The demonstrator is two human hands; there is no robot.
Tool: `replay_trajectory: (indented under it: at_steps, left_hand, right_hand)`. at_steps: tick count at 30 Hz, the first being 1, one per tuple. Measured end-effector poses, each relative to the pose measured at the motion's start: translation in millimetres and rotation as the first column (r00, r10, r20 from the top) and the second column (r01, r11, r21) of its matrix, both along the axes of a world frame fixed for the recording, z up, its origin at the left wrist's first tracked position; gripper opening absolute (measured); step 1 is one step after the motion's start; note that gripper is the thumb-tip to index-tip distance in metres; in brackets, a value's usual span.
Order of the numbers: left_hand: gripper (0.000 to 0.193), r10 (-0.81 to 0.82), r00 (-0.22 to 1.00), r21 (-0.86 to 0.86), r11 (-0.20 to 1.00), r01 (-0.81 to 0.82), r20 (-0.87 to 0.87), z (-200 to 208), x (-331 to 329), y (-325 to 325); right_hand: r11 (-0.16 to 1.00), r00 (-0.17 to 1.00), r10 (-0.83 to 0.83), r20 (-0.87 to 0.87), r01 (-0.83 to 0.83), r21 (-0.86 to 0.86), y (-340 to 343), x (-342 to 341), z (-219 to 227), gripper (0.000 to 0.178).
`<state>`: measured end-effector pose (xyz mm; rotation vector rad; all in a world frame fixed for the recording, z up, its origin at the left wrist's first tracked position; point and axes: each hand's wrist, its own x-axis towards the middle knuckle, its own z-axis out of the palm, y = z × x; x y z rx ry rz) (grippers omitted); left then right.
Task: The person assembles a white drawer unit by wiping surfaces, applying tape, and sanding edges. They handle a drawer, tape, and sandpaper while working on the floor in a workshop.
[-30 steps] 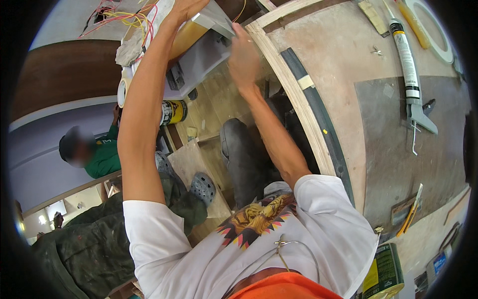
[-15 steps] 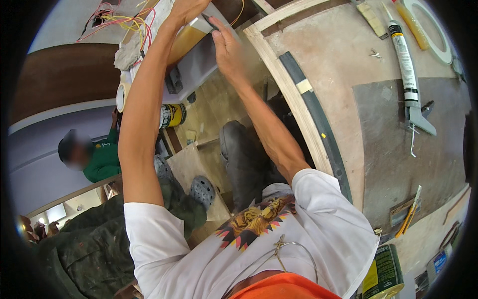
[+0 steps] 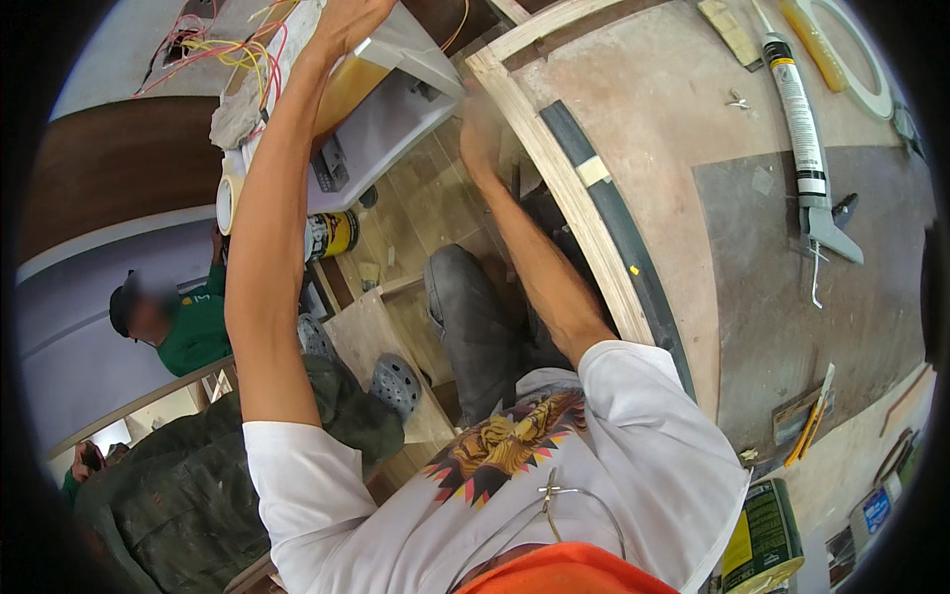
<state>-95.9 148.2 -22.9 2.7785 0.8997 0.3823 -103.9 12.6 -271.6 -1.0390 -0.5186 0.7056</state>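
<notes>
At the top edge, my left hand [image 3: 354, 22] rests over a white-edged panel [image 3: 401, 57] with a yellowish-brown face [image 3: 348, 94]. Its fingers run out of the picture. My right hand [image 3: 481, 129] is lower and to the right, apart from the panel's end and beside a pale wooden frame [image 3: 524, 111]. Motion smears it, so neither its fingers nor anything in them can be made out. Loose red and yellow wires [image 3: 259, 59] hang to the left of my left forearm.
A bench board [image 3: 643, 109] on the right bears a caulking gun [image 3: 804, 148], a tape roll [image 3: 879, 69] and a yellow-handled cutter [image 3: 807, 436]. A paint can [image 3: 332, 234] stands left of centre. A person in green [image 3: 193, 332] is at the left; a crocs-style shoe [image 3: 396, 386] shows below.
My right hand has left the panel's edge, where it held a dark piece, and moved down and right. My left hand has shifted slightly up and left with the view.
</notes>
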Motion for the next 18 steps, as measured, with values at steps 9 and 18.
replay_trajectory:
  at_steps: [9,18]
  left_hand:
    - [0.055,0.007,1.0,-0.077,0.997,-0.007,-0.003,7,14,1]
    - [0.057,0.038,0.999,-0.119,0.992,-0.037,0.009,1,-4,7]
  right_hand:
    - [0.93,0.943,0.094,0.318,0.031,-0.367,0,17,-71,0.034]
    - [0.998,0.924,0.012,0.383,0.015,-0.068,-41,22,8,0.027]
